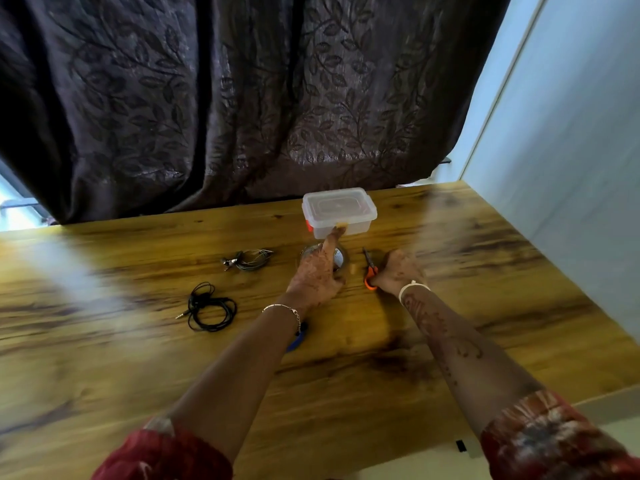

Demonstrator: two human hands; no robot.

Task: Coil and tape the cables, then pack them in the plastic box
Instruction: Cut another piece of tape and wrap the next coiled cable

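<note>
A clear plastic box (339, 211) with its lid on stands at the far middle of the wooden table (138, 341). My left hand (317, 275) reaches forward over a roll of clear tape (339, 259), one finger stretched to the box's front wall. My right hand (396, 270) rests on the orange handles of small scissors (370, 268). A black cable (207, 308) lies loosely coiled to the left. A grey cable (249, 260) lies coiled farther back. A blue object (297, 339) peeks out under my left forearm.
A dark patterned curtain (242, 98) hangs behind the table's far edge. A pale wall (571, 133) borders the table on the right.
</note>
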